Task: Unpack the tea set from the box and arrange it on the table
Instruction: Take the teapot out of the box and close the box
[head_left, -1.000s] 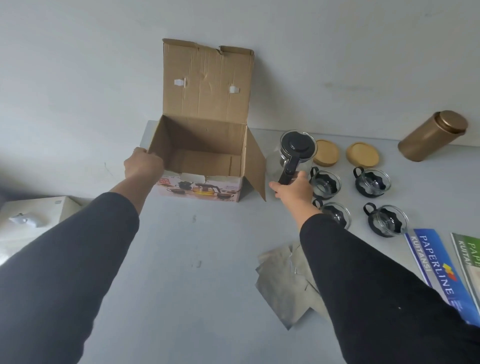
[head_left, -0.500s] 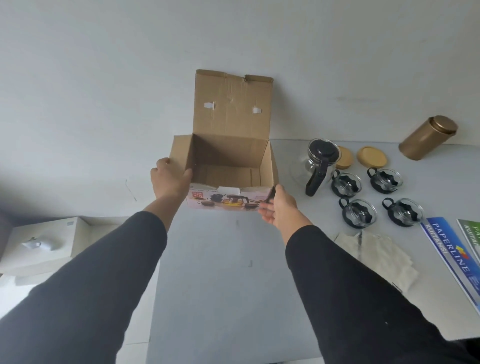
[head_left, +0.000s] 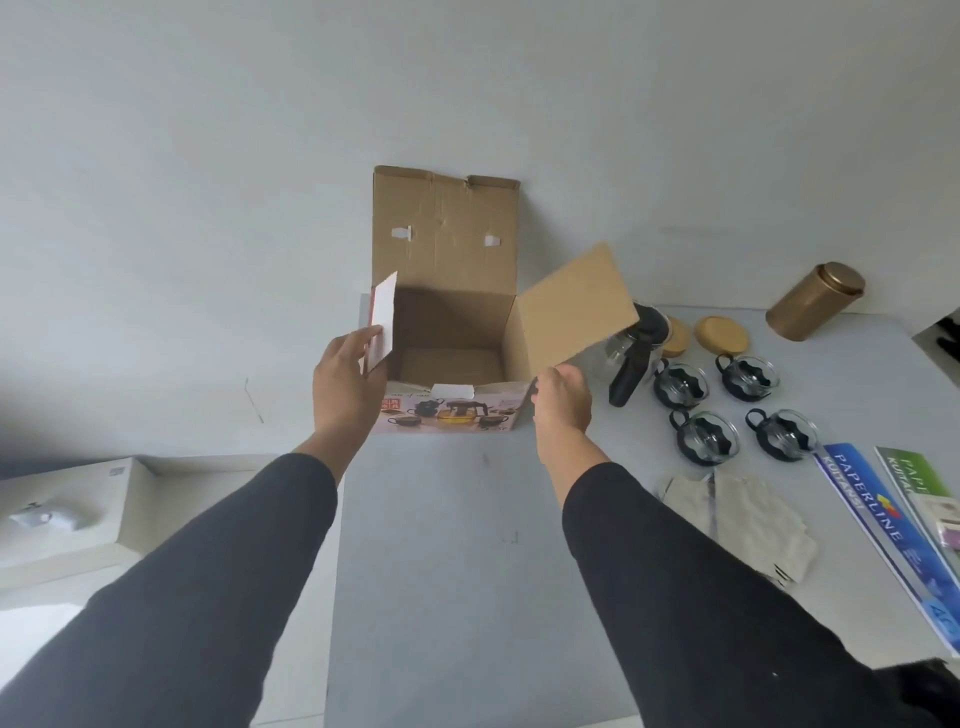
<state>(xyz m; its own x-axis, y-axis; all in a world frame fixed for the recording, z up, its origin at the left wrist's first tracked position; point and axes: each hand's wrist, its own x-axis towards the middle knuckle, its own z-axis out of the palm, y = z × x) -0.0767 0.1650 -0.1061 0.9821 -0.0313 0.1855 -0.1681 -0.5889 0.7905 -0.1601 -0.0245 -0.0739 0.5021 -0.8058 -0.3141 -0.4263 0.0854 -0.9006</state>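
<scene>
The box (head_left: 452, 364) stands open at the far edge of the table (head_left: 441, 571), its rear lid upright against the wall. Its interior shows bare cardboard; no item is visible inside. The tea set is out and lies to the right of the box: the teapot (head_left: 631, 358) with its black handle, partly hidden behind the raised right flap (head_left: 576, 306), and four cups (head_left: 727, 400) in two rows just beyond it. Two round wooden lids (head_left: 722, 335) lie behind the cups.

The left hand (head_left: 348, 387) holds the left side flap (head_left: 383, 322), fingers laid along its outer face and lightly curled at its lower edge. The right hand (head_left: 563, 400) is at the box's near right corner, fingers curled at the base of the right flap; whether it pinches the flap or only props it cannot be settled from this angle.

Judgement: unpacking appears complete, and the step in hand is folding the side flaps inward to close the box. To do it well, both flaps should go down together, side flaps first, the rear lid last. The right flap swings close to the teapot, so the hand should draw it inward, away from the glass.

The set lies well apart from the left hand; the teapot is just beside the right hand, not touching it.
</scene>
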